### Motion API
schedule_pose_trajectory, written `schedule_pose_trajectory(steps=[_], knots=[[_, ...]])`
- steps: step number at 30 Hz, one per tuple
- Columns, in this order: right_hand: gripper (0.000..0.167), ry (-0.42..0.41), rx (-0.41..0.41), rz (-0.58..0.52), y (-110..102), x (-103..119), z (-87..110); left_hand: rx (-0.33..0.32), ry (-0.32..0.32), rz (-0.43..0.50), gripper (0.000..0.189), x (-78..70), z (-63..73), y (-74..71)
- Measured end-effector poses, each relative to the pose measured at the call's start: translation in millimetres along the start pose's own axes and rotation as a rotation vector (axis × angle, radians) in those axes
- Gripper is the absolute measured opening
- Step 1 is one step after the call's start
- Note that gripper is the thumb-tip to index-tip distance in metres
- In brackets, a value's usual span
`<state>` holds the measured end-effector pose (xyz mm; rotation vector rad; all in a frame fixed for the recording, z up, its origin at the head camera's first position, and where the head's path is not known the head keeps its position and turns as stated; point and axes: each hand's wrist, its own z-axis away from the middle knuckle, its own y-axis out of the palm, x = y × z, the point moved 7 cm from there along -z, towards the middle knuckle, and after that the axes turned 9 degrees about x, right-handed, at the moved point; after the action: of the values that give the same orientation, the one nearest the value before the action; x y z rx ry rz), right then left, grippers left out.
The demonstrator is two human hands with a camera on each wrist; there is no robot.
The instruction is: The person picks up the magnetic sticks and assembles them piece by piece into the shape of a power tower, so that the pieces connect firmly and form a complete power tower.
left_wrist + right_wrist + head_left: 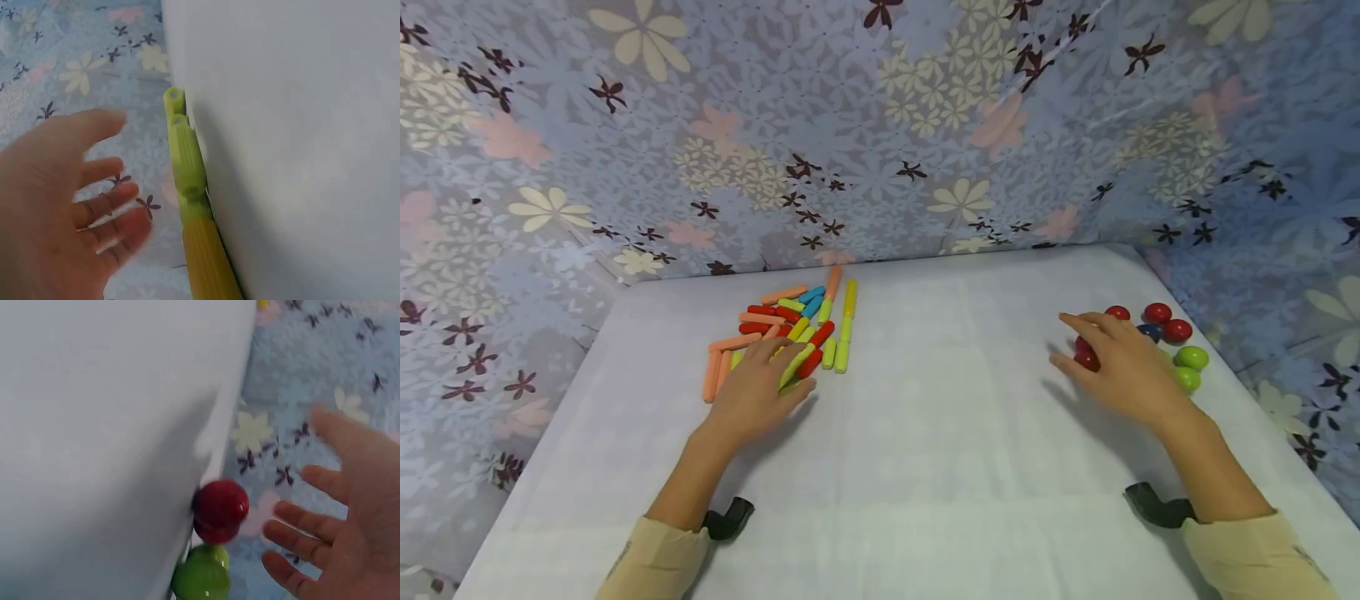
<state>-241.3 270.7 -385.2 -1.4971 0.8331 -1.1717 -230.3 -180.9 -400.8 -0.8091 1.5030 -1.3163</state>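
My left hand (752, 392) is over the near side of a loose pile of short coloured sticks, its fingers spread and relaxed. Orange (711, 375), red (810, 363), blue (812, 294) and yellow-green sticks (842, 344) make up the pile, part of it hidden under the hand. In the left wrist view the palm is bare, beside a yellow-green stick (188, 153). Over on the right, my right hand (1131, 367) hovers with loose fingers above glossy rounded balls, red (1177, 331), green (1191, 358) and dark blue (1149, 332). The right wrist view shows that palm holding nothing, apart from a red ball (221, 503).
Both groups lie on a white cloth-covered table (940, 417), sticks at the back left, balls near the right edge. Flower-patterned fabric (865, 150) rises behind the table and shows along its sides. A black strap piece (1157, 506) juts from beside each wrist.
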Motion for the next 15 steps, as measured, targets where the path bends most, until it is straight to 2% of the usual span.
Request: schedule_pose_trajectory(steps=[3,6,10,12,15], knots=[[0.060,0.064,0.004,-0.022,-6,-18,-0.5,-0.038,0.030,0.081,0.051,-10.0,-6.2,-2.6],[0.057,0.117,0.045,-0.029,-6,-33,-1.2,-0.039,0.047,0.079,0.045,-20.8,-14.9,-0.9],[0.055,0.124,0.107,-0.063,-2,-38,-1.2,0.023,0.036,-0.008,0.041,-27.0,-20.6,4.3],[0.052,0.112,0.127,-0.081,-1,-36,-1.8,0.076,0.025,-0.033,0.039,-24.6,-19.6,6.2],[0.048,0.078,0.158,-0.095,1,-30,-6.4,0.152,0.014,-0.012,0.033,-16.1,-14.6,6.5]])
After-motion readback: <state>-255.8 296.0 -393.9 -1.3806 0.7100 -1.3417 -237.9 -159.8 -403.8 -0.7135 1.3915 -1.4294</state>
